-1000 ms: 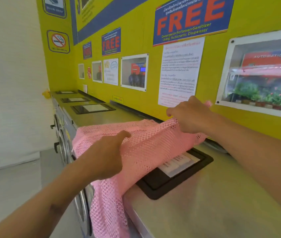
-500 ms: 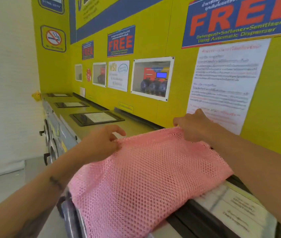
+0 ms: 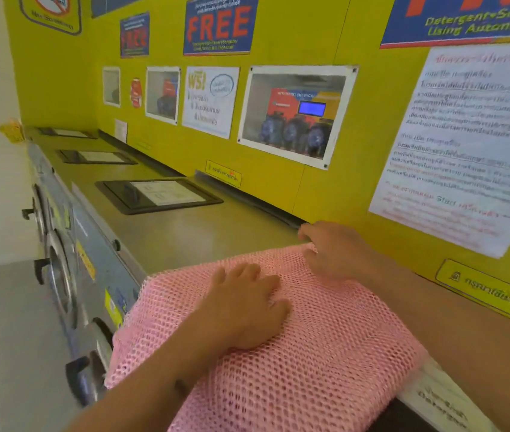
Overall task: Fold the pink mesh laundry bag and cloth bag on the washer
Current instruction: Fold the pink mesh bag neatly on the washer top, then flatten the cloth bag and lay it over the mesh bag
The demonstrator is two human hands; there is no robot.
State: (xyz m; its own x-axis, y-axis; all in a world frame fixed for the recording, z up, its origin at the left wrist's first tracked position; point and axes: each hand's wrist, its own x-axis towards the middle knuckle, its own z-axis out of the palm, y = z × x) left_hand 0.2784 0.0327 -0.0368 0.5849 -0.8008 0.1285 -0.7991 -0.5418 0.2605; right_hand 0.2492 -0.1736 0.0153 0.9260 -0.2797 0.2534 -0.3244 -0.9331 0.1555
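1. Both hands were on the pink mesh laundry bag (image 3: 294, 353). The left hand (image 3: 247, 310) lay flat, palm down, fingers spread and gripping nothing; judging by the pose, it was pinning the layers so the mesh would not slide. The right hand (image 3: 331, 251) curled at the bag's far edge, its fingers bent onto the mesh; whether it actually pinched the edge could not be told.
2. The bag lay spread on the washer top (image 3: 204, 232), its near-left part hanging over the front edge, probably because the mesh was wider than the surface. From the left hand the mesh ran out in every direction, most of it toward 5 o'clock; the right hand sat at about 1 o'clock from the left, at the mesh's far corner, close to the yellow wall (image 3: 325, 194).
3. At 5 o'clock of the bag, a white label (image 3: 434, 400) showed just beside its edge. A black-framed panel (image 3: 157, 194) lay well apart at 11 o'clock.
4. No cloth bag was visible, so that part of the task seemed not yet begun.
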